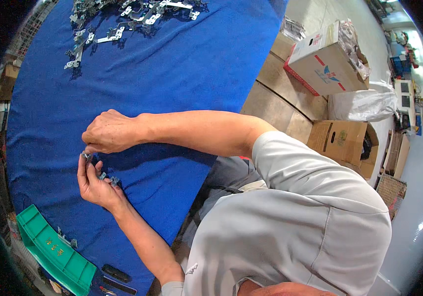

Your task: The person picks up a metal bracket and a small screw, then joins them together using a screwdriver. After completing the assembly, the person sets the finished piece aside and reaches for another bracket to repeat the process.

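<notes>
Where the right hand [110,130] and the left hand [95,190] meet, near 9 o'clock of the view, a small metal piece [87,157] is found at their fingertips. The left fingers are closed together on this piece, and other metal bits [115,181] show at its palm side. The right hand is bent with its knuckles upward; its fingertips reach the same piece, but I cannot tell if they pinch it. Below the hands spreads a blue cloth [182,74]. At 11 o'clock lies a tangled pile of metal brackets [135,15]. At 8 o'clock stands a green tray [73,266] with small yellow spots [54,247] (too small to say whether pieces or marks), and just beside it, at 7 o'clock, is a black oblong object [116,272]. Away from the cloth, a white carton [315,64] is at 2 o'clock and a brown carton [337,140] at 3 o'clock.
</notes>
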`<move>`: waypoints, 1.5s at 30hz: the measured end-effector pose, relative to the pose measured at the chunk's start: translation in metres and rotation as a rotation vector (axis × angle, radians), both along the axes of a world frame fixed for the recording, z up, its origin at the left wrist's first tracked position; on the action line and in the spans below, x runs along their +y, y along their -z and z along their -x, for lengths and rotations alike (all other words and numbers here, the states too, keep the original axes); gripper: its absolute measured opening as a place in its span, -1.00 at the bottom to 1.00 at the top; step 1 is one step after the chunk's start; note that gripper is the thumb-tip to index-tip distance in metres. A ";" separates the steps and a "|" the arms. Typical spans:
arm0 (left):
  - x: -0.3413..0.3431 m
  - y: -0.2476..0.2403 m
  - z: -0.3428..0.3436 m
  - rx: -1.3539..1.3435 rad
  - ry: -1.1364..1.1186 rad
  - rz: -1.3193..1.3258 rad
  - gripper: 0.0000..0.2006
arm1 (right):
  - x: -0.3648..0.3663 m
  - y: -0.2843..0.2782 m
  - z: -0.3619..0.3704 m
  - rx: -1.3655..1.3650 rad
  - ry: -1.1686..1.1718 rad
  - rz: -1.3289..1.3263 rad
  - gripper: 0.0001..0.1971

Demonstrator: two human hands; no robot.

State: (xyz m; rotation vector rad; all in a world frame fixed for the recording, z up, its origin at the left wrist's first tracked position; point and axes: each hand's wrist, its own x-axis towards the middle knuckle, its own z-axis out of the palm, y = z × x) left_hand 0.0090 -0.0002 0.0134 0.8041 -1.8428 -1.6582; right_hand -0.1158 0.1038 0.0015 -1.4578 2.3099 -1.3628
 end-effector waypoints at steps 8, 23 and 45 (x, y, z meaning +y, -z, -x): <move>0.005 -0.005 0.002 -0.026 -0.028 -0.034 -0.71 | -0.002 0.004 -0.001 -0.002 0.008 0.141 -0.63; -0.006 0.008 0.000 0.024 -0.006 -0.020 -0.70 | -0.002 0.004 -0.002 0.041 0.031 0.049 -0.63; 0.004 -0.002 0.000 0.044 -0.070 -0.056 -0.74 | 0.003 -0.004 -0.002 -0.047 0.005 0.090 -0.70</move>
